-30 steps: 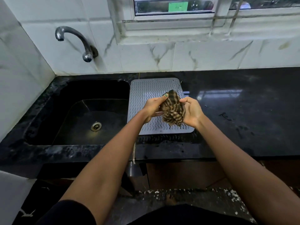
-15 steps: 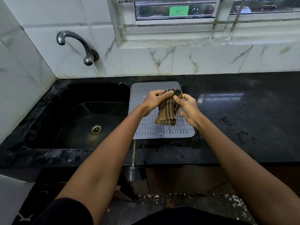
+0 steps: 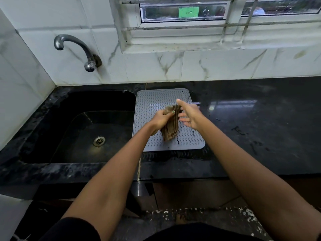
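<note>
Left hand [image 3: 162, 119] at centre frame, fingers curled round the upper part of the striped cloth [image 3: 171, 126], thumb pressed on top (green nail polish visible on it). The cloth is brown with darker stripes, bunched, and hangs down from the fist. Its lower end is over the middle of the grey drying mat [image 3: 152, 100]; can't tell if the end touches the mat or hangs just above it.

Right hand [image 3: 191, 116] is just to the right of the cloth in frame, fingers straight and spread, one finger pointing up toward the top of the frame. It holds nothing. Fingertips are very close to the cloth's top edge, and contact can't be told because of blur.

The mat has a wavy ribbed pattern and lies flat on the black countertop [image 3: 260, 122], its left edge right beside the sink [image 3: 78, 105]. The sink is black, in the left half of the frame, with a metal drain [image 3: 99, 141] at its bottom. A curved metal tap [image 3: 74, 47] is in the upper left, mounted on the white marble-look wall tiles [image 3: 217, 66]. A window [image 3: 184, 13] with bars runs across the top of the frame. The counter surface at right of frame is glossy, with a light reflection.

Both forearms are bare and reach in from the bottom of the frame.
</note>
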A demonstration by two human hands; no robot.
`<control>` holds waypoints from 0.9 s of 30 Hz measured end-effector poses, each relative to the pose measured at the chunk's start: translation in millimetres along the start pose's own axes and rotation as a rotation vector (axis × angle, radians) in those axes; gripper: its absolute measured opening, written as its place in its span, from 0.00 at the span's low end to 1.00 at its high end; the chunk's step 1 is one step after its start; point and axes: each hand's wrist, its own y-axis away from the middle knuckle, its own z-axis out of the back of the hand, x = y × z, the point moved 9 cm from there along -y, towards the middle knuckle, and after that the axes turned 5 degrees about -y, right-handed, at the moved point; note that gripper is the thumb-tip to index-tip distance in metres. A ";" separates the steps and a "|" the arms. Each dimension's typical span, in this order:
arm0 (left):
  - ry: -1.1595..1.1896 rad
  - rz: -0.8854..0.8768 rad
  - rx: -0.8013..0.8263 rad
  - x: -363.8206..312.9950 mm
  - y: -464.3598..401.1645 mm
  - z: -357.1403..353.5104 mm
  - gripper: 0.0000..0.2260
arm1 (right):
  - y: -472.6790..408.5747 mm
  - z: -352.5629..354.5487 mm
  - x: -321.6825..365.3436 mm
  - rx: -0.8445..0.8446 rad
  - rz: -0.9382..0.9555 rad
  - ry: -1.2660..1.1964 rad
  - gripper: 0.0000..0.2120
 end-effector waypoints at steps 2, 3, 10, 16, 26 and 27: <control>-0.049 -0.054 0.052 -11.3 2.4 -8.5 0.13 | 0.1 -7.1 -0.8 -0.023 -0.009 -0.030 0.19; -0.040 -0.053 0.061 -15.7 4.4 -10.4 0.13 | -1.8 -4.8 1.5 -0.071 0.016 -0.046 0.14; 0.110 0.005 -0.020 -11.7 -0.5 13.7 0.12 | -6.5 -5.4 5.0 0.031 -0.044 -0.197 0.13; 0.171 0.050 -0.133 -0.6 -7.8 44.0 0.17 | -0.9 2.9 13.9 0.235 -0.115 -0.277 0.18; 0.109 -0.009 0.023 -39.3 -14.2 26.5 0.14 | -5.8 42.7 54.6 -0.084 0.392 -0.037 0.08; 0.117 -0.013 0.022 -40.9 -15.3 25.1 0.14 | -4.3 28.4 52.9 0.089 0.384 -0.006 0.07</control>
